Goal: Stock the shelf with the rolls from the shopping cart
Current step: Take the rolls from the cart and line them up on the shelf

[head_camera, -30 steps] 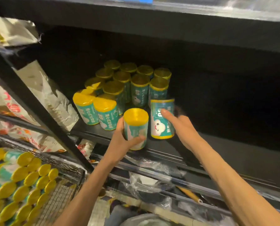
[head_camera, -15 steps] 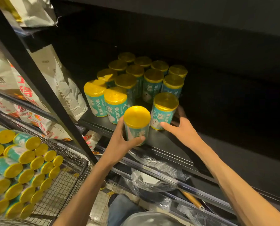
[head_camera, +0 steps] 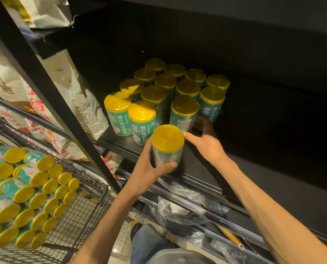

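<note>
Left hand (head_camera: 147,168) grips yellow-topped teal plastic-wrapped roll (head_camera: 167,146) at frame centre; right hand (head_camera: 206,141), fingers spread, steadies shelved roll (head_camera: 183,113). Shoving in could topple neighbours.

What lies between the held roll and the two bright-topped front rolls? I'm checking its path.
Head view: only bare black shelf separates the held roll, gripped by the left hand, from them.

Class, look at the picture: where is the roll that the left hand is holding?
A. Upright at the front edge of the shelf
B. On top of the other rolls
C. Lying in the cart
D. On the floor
A: the left hand grips the roll upright at the front edge of the shelf, just ahead of the standing rolls.
</note>
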